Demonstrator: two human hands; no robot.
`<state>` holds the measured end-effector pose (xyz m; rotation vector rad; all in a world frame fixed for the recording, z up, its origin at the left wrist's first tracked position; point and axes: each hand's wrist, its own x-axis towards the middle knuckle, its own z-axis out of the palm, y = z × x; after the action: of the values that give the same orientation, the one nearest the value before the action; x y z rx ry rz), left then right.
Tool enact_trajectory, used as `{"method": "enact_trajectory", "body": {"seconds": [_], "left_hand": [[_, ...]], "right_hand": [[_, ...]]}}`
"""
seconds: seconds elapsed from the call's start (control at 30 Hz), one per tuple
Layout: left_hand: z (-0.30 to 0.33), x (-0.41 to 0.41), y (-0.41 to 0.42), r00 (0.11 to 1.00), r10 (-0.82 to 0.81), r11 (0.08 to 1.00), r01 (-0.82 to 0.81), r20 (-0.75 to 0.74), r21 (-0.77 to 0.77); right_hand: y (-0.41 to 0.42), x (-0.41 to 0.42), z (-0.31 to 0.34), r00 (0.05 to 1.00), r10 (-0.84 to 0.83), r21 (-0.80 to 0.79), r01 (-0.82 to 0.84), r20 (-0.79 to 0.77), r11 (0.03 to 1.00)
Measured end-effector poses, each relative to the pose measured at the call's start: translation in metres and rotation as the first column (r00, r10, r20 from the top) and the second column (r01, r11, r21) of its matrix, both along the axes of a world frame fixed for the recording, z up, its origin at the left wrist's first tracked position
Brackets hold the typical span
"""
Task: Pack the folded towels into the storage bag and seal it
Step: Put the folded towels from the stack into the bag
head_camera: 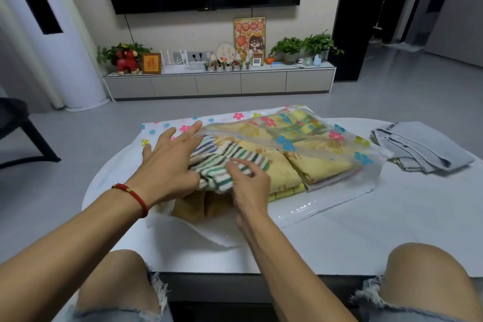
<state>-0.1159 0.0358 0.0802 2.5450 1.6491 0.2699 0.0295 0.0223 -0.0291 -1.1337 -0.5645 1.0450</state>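
Striped towel point(230, 165) under both hands

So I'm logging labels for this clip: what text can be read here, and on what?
Nothing reads clearly.
Small orange frame: one gold character, too blurred to read.
Poster: characters in circles along the top, too blurred.
Round plaque: faint marks, too small.
White display: digits illegible.
Storage bag: flower print only, no words visible.
Towels, including the striped towel: no labels visible.
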Motion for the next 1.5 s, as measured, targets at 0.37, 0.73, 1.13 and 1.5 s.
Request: {"method": "enact_trajectory", "body": {"seconds": [0.37,0.73,1.13,1.5], "left_hand": [[0.020,0.002,0.013,0.997,-0.039,0.998,0.042,0.063,-0.051],[0.012,0.000,0.006,0.998,0.013,0.997,-0.009,0.055,-0.083],[-0.008,0.006,-0.001,0.999,-0.042,0.999,0.042,0.000,-0.020],[-0.027,0.095,0.013,0.958,-0.151,0.941,0.214,-0.243,0.261]], "right_hand": [[0.030,-0.008,0.046,0.893,0.262,0.081,-0.250,-0.367,0.965],[0.017,-0.060,-0.027,0.926,0.375,-0.166,-0.363,0.040,0.917],[-0.004,-0.013,-0.012,0.596,0.373,-0.246,-0.285,0.711,0.926],[-0.031,0.139,-0.016,0.081,0.427,-0.433,0.072,0.901,0.899]]}}
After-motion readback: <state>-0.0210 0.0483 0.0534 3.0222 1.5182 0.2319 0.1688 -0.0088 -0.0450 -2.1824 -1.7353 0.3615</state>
